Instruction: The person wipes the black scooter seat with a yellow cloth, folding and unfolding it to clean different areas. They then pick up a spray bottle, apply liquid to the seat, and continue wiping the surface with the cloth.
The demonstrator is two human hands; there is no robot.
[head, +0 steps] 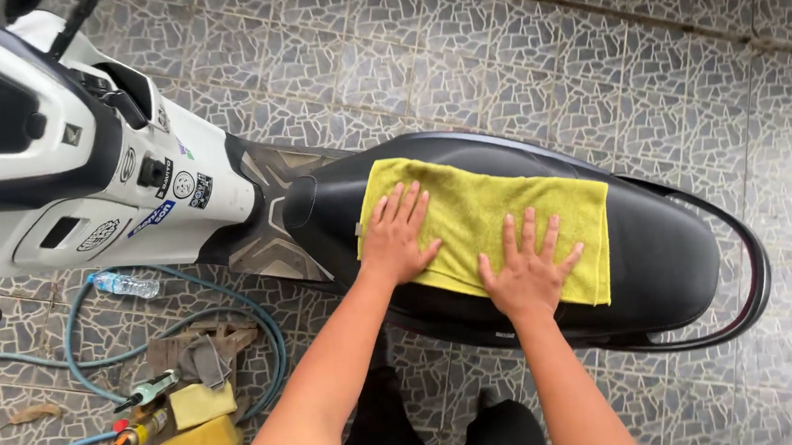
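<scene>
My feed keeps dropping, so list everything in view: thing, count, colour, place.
cloth: one, yellow, spread flat on the seat
seat: one, black, centre and right
scooter body: one, white, upper left
water bottle: one, clear, on the floor at left
hose: one, teal, looped on the floor, lower left
sponges: two, yellow, lower left
spray nozzles: two, beside the sponges
floor: grey patterned tiles
left hand: flat, open on the cloth
right hand: flat, open on the cloth

Cloth (pixel 488 211) on scooter seat (pixel 658 251); hose (pixel 79 338) left.
</scene>
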